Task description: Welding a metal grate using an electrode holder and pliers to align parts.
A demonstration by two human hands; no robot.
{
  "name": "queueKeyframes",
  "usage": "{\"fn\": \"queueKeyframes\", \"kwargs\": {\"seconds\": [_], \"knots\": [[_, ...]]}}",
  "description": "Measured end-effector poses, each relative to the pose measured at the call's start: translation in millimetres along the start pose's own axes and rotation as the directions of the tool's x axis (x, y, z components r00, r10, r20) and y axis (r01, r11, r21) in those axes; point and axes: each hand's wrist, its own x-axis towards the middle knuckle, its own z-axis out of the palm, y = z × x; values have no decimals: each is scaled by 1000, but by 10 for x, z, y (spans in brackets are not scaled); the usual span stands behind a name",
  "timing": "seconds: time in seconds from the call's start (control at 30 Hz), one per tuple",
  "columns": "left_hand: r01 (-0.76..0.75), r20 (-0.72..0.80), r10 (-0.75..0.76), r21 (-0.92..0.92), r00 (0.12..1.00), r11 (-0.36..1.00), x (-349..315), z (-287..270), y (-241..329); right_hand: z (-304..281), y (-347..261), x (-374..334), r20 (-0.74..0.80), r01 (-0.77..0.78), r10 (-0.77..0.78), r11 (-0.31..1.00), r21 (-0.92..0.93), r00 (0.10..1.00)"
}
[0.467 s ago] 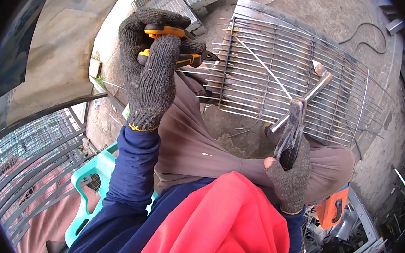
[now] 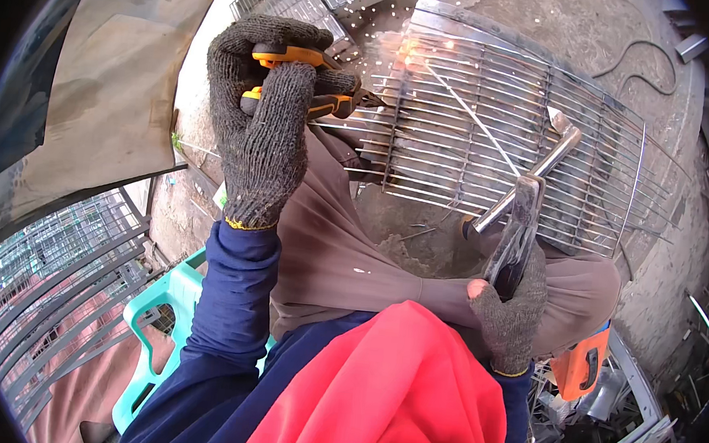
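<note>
My left hand (image 2: 260,129), in a dark knitted glove, is closed around pliers (image 2: 331,105) with orange and black handles. Their jaws reach the left edge of a grate of thin metal rods (image 2: 497,137). My right hand (image 2: 515,311), gloved with one fingertip bare, grips a dark, worn welding electrode holder (image 2: 515,236). From it a thin welding electrode (image 2: 473,115) slants to the grate's far left corner. Bright orange sparks (image 2: 411,51) burst at its tip. A shiny metal bar (image 2: 540,169) lies across the grate, beneath the holder's front end.
A metal sheet (image 2: 440,14) lies under the grate. Wire mesh panels (image 2: 293,5) lie beyond, and a cable (image 2: 640,42) curls on the ground. A turquoise stool (image 2: 166,298) stands at left. An orange case (image 2: 582,364) and metal scraps (image 2: 609,396) are at lower right.
Sparks and a glow have appeared at the electrode's tip. My right hand and the holder have shifted slightly rightward. My left hand holds still with the pliers.
</note>
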Motion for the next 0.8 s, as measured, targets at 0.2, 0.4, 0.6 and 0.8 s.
{"fn": "queueKeyframes", "kwargs": {"seconds": [0.2,0.4,0.6,0.8], "knots": [[-203,65,193,242,979,949,13,-28,-37,9,-3,14,-5,13,-13,995,-97,1000],[-257,105,235,369,966,893,-9,-81,-55,43,16,18,-16,18,-18,999,-45,1000],[20,-20,-21,-49,1000,999,-14,16,5,32,50,14,-5,28,-29,993,-114,1000],[-386,248,304,716,920,582,4,-151,25,35,7,18,17,-83,84,994,-66,996]]}}
